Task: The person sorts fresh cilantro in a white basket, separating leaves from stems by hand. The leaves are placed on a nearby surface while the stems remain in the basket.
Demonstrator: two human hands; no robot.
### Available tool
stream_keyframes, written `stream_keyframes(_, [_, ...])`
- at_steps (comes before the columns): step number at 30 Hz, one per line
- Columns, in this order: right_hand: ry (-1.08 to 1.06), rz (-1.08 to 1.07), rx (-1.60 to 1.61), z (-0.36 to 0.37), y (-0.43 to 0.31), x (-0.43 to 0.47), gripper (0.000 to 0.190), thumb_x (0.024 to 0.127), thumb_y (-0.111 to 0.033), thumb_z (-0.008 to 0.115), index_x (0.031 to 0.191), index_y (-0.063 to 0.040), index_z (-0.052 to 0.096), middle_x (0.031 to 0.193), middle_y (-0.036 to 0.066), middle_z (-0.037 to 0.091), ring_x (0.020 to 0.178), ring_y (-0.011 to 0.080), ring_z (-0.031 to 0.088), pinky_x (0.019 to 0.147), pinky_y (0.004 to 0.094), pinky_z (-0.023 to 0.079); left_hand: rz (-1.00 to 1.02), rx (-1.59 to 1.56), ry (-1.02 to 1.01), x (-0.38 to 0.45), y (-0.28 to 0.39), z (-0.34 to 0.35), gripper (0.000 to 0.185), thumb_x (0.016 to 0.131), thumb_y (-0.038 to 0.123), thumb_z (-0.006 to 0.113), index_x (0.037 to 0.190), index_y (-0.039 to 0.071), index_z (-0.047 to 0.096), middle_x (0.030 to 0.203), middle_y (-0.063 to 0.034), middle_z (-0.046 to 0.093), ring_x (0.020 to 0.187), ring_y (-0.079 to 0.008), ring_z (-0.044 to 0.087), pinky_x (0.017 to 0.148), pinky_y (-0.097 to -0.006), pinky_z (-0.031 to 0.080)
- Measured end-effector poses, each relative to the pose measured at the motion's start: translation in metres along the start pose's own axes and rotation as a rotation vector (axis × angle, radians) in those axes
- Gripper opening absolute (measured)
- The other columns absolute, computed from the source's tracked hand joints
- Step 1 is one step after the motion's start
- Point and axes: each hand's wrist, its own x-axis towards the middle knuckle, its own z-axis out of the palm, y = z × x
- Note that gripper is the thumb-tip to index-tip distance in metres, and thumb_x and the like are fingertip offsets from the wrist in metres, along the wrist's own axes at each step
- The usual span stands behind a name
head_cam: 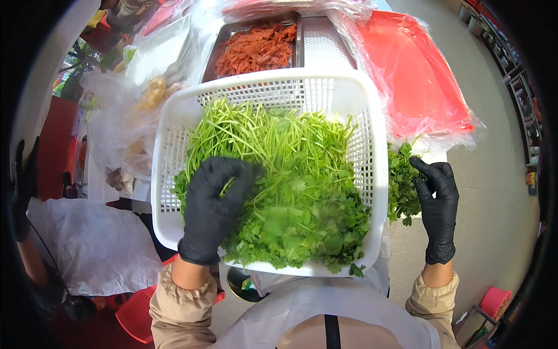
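Note:
A white plastic basket [380,157] in front of me holds a large heap of fresh cilantro [301,187], pale stems towards the far side and leaves towards me. My left hand [218,205], in a black glove, is over the left part of the heap with its fingers curled. Motion blurs the fingertips, so whether they grip any sprigs cannot be made out. Right of the basket lies a smaller pile of cilantro [401,183]. At its right edge is my black-gloved right hand [416,172], thumb and forefinger apart near the leaves.
Beyond the basket stands a metal tray of reddish sliced food [257,48]. A plastic-covered red tray [405,78] is at far right. Clear plastic bags [117,118] crowd the left. Another person's black-gloved hand [24,183] shows at the left edge, above a red basket [137,314].

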Motion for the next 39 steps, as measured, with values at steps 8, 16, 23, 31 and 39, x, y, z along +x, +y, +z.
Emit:
stream_keyframes(8, [0.041, -0.140, 0.047, 0.005, 0.004, -0.001, 0.039, 0.082, 0.013, 0.065, 0.116, -0.007, 0.071, 0.114, 0.012, 0.070, 0.103, 0.0257, 0.069, 0.088, 0.0327, 0.055, 0.417, 0.507, -0.175, 0.098, -0.021, 0.031, 0.046, 0.088, 0.007, 0.069, 0.133, 0.009, 0.061, 0.121, -0.0116, 0.067, 0.112, -0.0301, 0.061, 0.096, -0.0404, 0.048])
stream_keyframes(16, [0.096, -0.158, 0.074, -0.001, 0.009, -0.002, 0.036, 0.084, 0.013, 0.065, 0.113, -0.006, 0.072, 0.112, 0.012, 0.070, 0.103, 0.0249, 0.069, 0.089, 0.0344, 0.056, 0.484, 0.858, -0.290, 0.133, -0.034, 0.055, 0.015, 0.082, 0.016, 0.071, 0.097, 0.012, 0.068, 0.095, -0.0076, 0.067, 0.093, -0.0306, 0.063, 0.082, -0.0431, 0.049])
stream_keyframes(23, [0.097, -0.203, 0.133, 0.006, 0.011, 0.005, 0.035, 0.086, 0.013, 0.063, 0.114, -0.006, 0.071, 0.112, 0.012, 0.070, 0.104, 0.0250, 0.069, 0.089, 0.0341, 0.055, 0.446, 0.817, -0.164, 0.087, -0.008, 0.022, 0.011, 0.083, 0.011, 0.069, 0.093, 0.010, 0.065, 0.087, -0.0096, 0.066, 0.088, -0.0320, 0.063, 0.077, -0.0428, 0.048])
stream_keyframes(31, [0.045, -0.271, 0.177, 0.009, 0.013, 0.003, 0.036, 0.086, 0.014, 0.062, 0.115, -0.006, 0.068, 0.112, 0.014, 0.071, 0.104, 0.0272, 0.069, 0.088, 0.0343, 0.055, 0.046, 0.513, -0.060, 0.049, 0.003, 0.009, 0.014, 0.087, 0.017, 0.071, 0.095, 0.008, 0.063, 0.083, -0.0150, 0.067, 0.076, -0.0387, 0.063, 0.073, -0.0463, 0.050])
stream_keyframes(39, [0.087, -0.206, 0.093, 0.009, 0.012, 0.001, 0.036, 0.083, 0.016, 0.064, 0.112, -0.004, 0.071, 0.101, 0.012, 0.069, 0.097, 0.0239, 0.068, 0.088, 0.0327, 0.053, -0.085, 0.556, -0.303, 0.030, 0.012, -0.015, 0.032, 0.083, 0.016, 0.079, 0.109, 0.009, 0.063, 0.106, -0.0125, 0.068, 0.101, -0.0340, 0.064, 0.085, -0.0405, 0.050])
